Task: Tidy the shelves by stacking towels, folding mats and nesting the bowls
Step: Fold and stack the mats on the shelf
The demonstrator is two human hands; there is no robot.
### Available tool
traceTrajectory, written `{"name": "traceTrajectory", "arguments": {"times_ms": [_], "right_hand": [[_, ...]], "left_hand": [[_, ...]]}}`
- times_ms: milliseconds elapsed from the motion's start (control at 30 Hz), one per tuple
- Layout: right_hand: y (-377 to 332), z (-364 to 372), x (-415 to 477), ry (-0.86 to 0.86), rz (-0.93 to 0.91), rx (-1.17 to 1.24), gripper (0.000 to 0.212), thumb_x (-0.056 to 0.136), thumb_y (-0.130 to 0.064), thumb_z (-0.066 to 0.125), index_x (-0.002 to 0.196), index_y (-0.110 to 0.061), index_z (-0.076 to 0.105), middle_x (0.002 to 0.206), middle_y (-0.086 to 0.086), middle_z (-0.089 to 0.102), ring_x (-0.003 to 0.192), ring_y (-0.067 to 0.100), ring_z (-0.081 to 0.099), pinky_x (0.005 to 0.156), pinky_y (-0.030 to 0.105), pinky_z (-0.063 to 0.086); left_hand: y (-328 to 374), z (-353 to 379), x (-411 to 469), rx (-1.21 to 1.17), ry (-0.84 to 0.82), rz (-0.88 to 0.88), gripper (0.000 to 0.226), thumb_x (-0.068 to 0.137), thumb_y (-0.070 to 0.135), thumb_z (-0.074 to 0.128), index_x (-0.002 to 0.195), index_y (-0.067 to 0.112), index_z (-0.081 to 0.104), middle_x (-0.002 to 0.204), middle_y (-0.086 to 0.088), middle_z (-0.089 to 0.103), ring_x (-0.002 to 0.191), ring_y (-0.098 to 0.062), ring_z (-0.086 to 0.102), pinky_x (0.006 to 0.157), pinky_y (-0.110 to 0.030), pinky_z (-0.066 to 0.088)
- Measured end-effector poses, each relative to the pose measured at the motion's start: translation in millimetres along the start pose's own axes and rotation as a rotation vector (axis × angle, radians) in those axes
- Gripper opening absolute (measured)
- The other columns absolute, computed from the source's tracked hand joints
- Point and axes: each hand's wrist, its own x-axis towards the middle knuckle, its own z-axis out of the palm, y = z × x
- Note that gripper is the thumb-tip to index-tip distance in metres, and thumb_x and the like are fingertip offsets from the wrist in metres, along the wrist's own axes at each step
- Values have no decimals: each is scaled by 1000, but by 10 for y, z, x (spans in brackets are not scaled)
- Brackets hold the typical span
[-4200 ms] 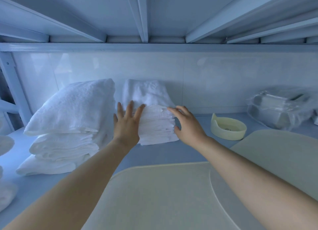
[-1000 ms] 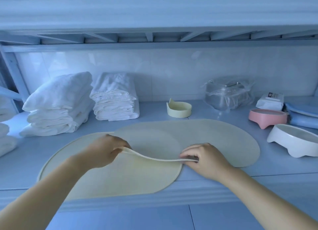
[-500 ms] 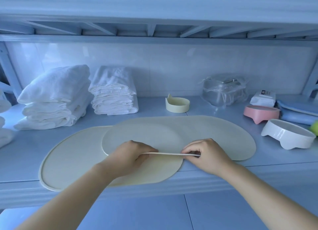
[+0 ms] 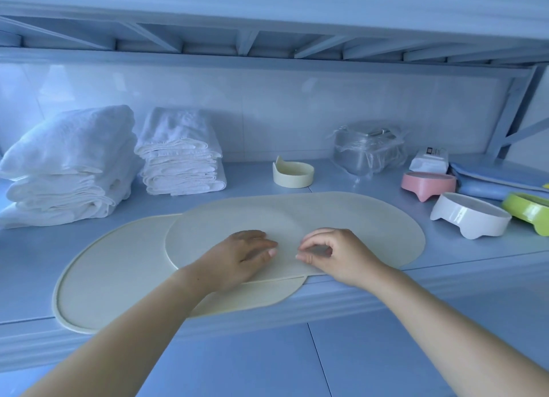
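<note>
Upper mat: pale cream, with rounded ends, lying flat at the middle of the shelf near its front edge. Its left part overlaps the right end of the lower mat.
Lower mat: same colour, with a raised rim, lying toward the front left. Its front curve juts slightly over the shelf's front edge.
Left hand: palm down on the upper mat, fingers nearly straight and together, gripping nothing.
Right hand: just beside the left, fingers curled with the tips on the upper mat. Whether they pinch it cannot be told.
Towels: two stacks of folded white towels at the back left, a bulkier stack and a neater stack, just beside each other and clear of the mats.
Bowls: a cream bowl with two ear-like points stands behind the upper mat. A pink bowl, a white bowl and a green bowl stand separately at the right end, none nested.
Other goods: a plastic-wrapped container and a white packet at the back right, and a folded blue cloth behind the pink and green bowls.
In the way: the white bowl stands near the upper mat's right end.
Shelf: smooth, pale blue.
Room: a ribbed upper shelf overhead, a white tiled wall behind, and a tiled floor below.
</note>
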Motion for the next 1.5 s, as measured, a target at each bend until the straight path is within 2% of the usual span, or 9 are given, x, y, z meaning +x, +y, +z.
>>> {"name": "traceTrajectory", "arguments": {"times_ms": [133,200,300,533,700,1067,1233,1367,1500], "right_hand": [[67,92,7,45,48,-35,24,79,-34,71,99,-22,70,105,-13,60,99,-2,54,79,0,32],[79,94,5,62,77,-3,22,79,-30,70,101,-22,69,105,-13,59,99,-1,54,77,1,33],[100,70,-1,77,91,-1,21,80,-26,69,100,-24,69,105,-12,60,98,-1,55,75,3,36],[266,-94,143,92,97,-54,22,80,-21,68,101,-25,69,105,-9,61,96,2,54,74,7,35],[465,-236,495,87,44,-79,23,80,-19,67,102,-25,68,103,-7,61,92,7,54,78,19,43],[1080,-618,1311,25,11,-120,27,80,-26,70,106,-20,67,108,-4,65,97,15,57,83,29,48],[1437,-534,1448,46,20,-116,29,79,-22,71,108,-21,66,98,-8,61,82,7,53,72,12,33],[1531,-461,1684,26,-47,-189,41,81,-21,68,120,-15,58,125,4,57,106,17,54,85,15,33],[1515,-360,1898,12,-118,-276,55,82,-19,66,132,-9,45,140,5,41,128,24,39,104,27,29]], "left_hand": [[58,10,128,-58,-111,-12,59,81,72,19,130,49,43,147,17,31,137,-2,23,113,-26,12],[93,-2,184,-85,-148,20,66,78,75,16,131,46,43,144,21,33,134,-1,26,109,-23,16],[111,-14,271,-91,-165,81,58,85,69,20,130,42,46,137,23,40,122,4,34,100,-16,19],[97,-27,614,96,-164,79,51,92,58,31,135,34,41,143,12,36,131,-9,33,111,-28,23],[164,-138,996,149,-8,110,49,90,58,34,134,36,42,142,12,39,130,-9,35,108,-25,25],[211,11,2232,152,172,-248,43,93,48,36,128,27,49,135,-1,49,119,-25,48,99,-39,41],[78,420,2309,225,275,-374,46,92,45,38,133,24,43,143,-1,38,130,-24,34,103,-41,33],[-8,443,2243,207,228,-296,40,91,40,40,129,26,46,140,0,41,128,-22,39,105,-38,32],[-53,429,2187,189,199,-267,42,92,41,41,133,29,43,146,1,35,135,-19,30,112,-33,24]]}}
